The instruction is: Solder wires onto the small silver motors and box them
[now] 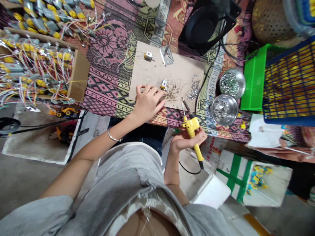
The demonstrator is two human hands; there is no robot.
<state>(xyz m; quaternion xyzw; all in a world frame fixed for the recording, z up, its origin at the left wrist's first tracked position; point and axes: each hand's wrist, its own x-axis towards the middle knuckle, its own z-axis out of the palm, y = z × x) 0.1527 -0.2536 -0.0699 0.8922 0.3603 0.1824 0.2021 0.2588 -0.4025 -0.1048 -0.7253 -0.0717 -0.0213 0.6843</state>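
My right hand (188, 139) grips a yellow soldering iron (192, 129) at the table's near edge, its metal tip aimed up at the brown work board (177, 70). My left hand (147, 101) rests on the board's near left part, fingertips touching a small yellow motor part (163, 84). A second small motor (148, 55) with thin wires lies further back on the board. Beside it sits a metal bracket (166, 55). Solder scraps (194, 90) are scattered on the board's right.
Two round metal dishes (225, 109) (232, 82) of solder bits sit right of the board. A cardboard box (78, 75) full of wired yellow motors stands at left. A black fan (206, 24), a green bin (253, 78) and a blue crate (290, 82) stand behind and right.
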